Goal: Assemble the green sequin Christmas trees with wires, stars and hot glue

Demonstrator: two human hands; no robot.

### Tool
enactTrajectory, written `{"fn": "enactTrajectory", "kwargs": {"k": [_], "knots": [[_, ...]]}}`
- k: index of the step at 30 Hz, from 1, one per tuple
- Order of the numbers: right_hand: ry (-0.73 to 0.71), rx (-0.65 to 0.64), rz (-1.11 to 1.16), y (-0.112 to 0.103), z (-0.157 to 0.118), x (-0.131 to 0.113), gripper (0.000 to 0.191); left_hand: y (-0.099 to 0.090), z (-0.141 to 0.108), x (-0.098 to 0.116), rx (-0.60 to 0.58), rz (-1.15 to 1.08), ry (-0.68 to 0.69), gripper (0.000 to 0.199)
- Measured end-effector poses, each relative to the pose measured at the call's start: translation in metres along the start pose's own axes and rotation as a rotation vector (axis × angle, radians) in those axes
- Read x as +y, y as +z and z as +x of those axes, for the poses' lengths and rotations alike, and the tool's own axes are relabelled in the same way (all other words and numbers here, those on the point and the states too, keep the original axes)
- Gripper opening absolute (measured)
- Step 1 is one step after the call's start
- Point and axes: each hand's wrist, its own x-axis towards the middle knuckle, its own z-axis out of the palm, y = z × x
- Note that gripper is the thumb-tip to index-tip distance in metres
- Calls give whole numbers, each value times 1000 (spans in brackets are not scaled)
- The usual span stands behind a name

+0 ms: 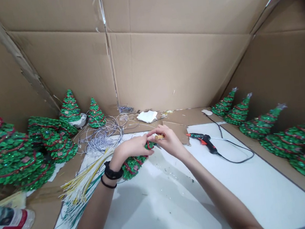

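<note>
Cone tree (133,166), green with red trim, lies on its side at the far edge of the white board (246,192), and we have both hands at its narrow tip. Our left hand (134,147) is closed around that tip, fingers curled over the green surface. Our right hand (169,140) is pinching a small tan cylinder (159,137) between thumb and fingers, pressing it close to the same tip; we cannot tell what the cylinder is made of. A loose bundle of yellow and green wires (83,185) fans out over the board's left part, passing just beneath our left wrist, though we cannot tell whether that hand grips it too. A black wristband (113,172) and a thin black band (108,184) circle that wrist.

On the board's right part, near our right hand, lies a black hot glue gun (203,141) with an orange trigger, its black cable (237,160) looping away. Beyond the far edge sit a coil of grey wire (99,135), a white pad (147,116) and a cardboard scrap (175,132). Finished trees stand in a cluster (16,152) left of the board and lie in a row (263,124) along its right, with cardboard walls (179,63) rising behind. A red-and-white package (7,223) sits off its near left corner.
</note>
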Motion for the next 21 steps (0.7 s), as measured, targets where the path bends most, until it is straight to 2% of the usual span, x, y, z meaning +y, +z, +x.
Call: {"fn": "enactTrajectory", "kwargs": {"k": [4,8,12,15,18,21], "knots": [[4,8,10,1,1,3,28,2,1,-2,6,0,-6,45],[16,34,69,2,0,2,12,3,2,-5,30,33,-24,35],[21,3,93,2,1,1,11,5,3,-8,13,-1,12,38],[6,-1,69,2,2,3,23,5,4,-9,26,-26,-13,46],[-9,111,125,-7,1,0,17,2,4,-8,14,-51,11,39],[19,302,260,-30,-5,-10,32,-2,2,-5,25,-29,23,26]]}}
